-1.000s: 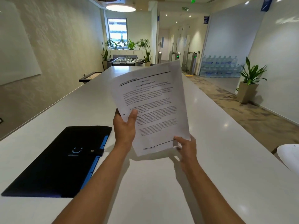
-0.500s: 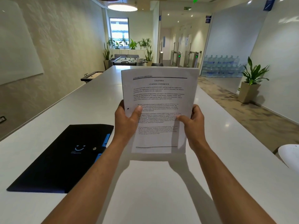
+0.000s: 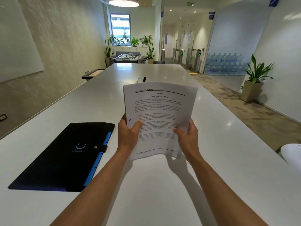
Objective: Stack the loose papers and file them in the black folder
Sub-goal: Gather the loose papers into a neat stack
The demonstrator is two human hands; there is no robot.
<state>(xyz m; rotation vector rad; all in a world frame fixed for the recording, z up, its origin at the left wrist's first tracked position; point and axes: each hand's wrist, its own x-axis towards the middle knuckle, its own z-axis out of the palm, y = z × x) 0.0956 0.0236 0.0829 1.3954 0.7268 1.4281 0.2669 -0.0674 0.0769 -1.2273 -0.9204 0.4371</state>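
A stack of printed white papers (image 3: 159,111) stands upright above the white table (image 3: 162,185), its bottom edge close to the surface. My left hand (image 3: 128,136) grips the stack's left edge, thumb on the front page. My right hand (image 3: 187,137) holds the right edge the same way. The sheets bow slightly. The black folder (image 3: 63,157) lies flat and closed to the left of my left arm, with a blue spine edge and a snap strap.
A white rounded object (image 3: 291,154) sits at the table's right edge. A cable slot (image 3: 144,79) is set in the table beyond the papers. The table's right side drops to a carpeted floor with a potted plant (image 3: 254,82).
The papers have come down from chest height toward the table. My right hand moved from the stack's bottom corner up to its right edge, and the stack went from tilted to square.
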